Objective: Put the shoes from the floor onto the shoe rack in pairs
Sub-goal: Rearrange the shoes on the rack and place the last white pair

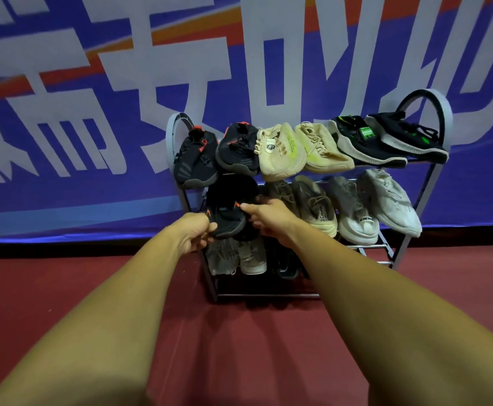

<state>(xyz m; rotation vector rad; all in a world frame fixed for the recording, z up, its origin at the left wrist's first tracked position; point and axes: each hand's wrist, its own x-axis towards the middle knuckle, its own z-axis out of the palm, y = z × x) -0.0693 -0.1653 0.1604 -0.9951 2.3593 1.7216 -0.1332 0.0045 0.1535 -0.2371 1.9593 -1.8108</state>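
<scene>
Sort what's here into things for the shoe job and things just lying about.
Job: black fabric shoes with orange marks, gripped by left hand and right hand; grey metal shoe rack.
Just there: blue printed wall banner; dark red floor.

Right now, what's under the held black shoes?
Below the black shoes: a beige pair and a dark shoe on the bottom shelf; the right arm hides anything beside it.

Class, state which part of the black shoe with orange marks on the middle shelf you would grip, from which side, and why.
On the black shoe, probably the rounded near end, from front left: it faces outward, and tan shoes crowd the right.
</scene>
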